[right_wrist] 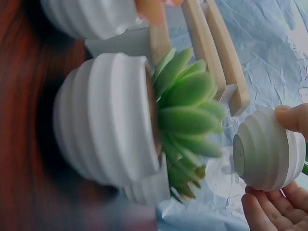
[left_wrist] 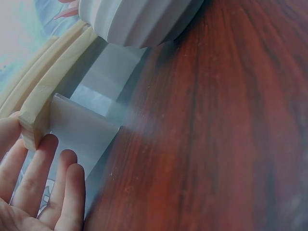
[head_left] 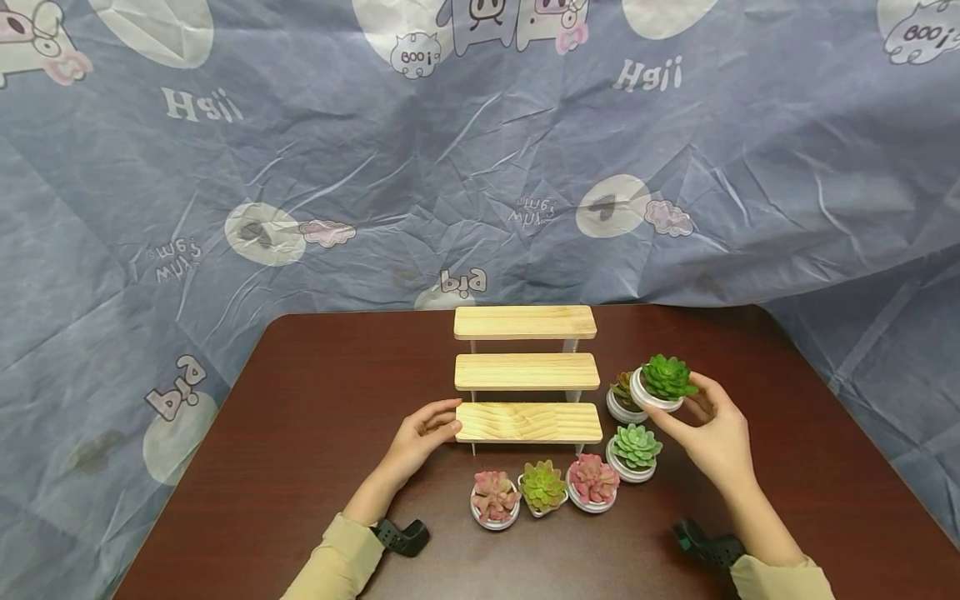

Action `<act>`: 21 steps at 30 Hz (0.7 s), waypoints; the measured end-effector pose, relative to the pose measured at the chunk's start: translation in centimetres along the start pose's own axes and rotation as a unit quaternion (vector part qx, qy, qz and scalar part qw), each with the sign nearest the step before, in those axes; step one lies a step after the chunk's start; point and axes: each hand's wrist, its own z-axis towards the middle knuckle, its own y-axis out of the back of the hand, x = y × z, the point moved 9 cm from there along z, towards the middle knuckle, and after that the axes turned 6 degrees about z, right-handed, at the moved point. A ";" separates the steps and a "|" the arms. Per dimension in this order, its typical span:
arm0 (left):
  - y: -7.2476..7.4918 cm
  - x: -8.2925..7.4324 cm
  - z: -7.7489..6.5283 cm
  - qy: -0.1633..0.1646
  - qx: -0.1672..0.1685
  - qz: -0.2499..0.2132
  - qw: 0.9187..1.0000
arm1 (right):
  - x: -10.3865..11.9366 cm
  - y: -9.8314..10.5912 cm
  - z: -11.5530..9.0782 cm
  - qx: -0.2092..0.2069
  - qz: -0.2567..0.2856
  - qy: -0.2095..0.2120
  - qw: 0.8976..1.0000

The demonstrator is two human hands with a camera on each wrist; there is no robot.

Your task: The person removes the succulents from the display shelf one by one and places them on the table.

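My right hand [head_left: 716,429] grips a dark green potted succulent [head_left: 666,377] by its white ribbed pot, raised off the table. In the right wrist view, the thumb and fingers hold the pot [right_wrist: 269,149] from opposite sides, and its round base shows. At the lowest board's left end, my left hand [head_left: 420,433] pinches the wooden three-tier stand [head_left: 528,422]. The left wrist view shows thumb and fingers around the board's corner [left_wrist: 36,120], with the other fingers below it near a clear leg [left_wrist: 84,120].
A pale green succulent [head_left: 636,447] and a reddish-green one [head_left: 624,393] stand right of the stand, the latter partly covered by the raised pot. In front are two pink succulents [head_left: 495,497] with a yellow-green one [head_left: 543,487] between them. A patterned blue cloth [head_left: 375,167] hangs behind the brown table [head_left: 337,358].
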 end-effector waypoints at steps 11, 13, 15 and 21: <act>0.0 0.0 0.0 0.004 -0.001 0.000 1.000 | -10.4 2.0 0.5 -0.035 -0.007 0.005 0.999; 0.0 0.1 -0.1 0.007 -0.001 0.000 1.000 | -10.7 2.2 0.3 -0.040 -0.010 -0.001 0.999; 0.0 0.1 0.0 0.009 -0.001 0.000 1.000 | -10.8 2.4 -0.1 -0.043 -0.016 -0.007 0.999; 0.1 0.1 0.0 0.008 -0.001 0.003 1.000 | -11.0 3.0 -1.1 -0.039 -0.027 -0.028 0.998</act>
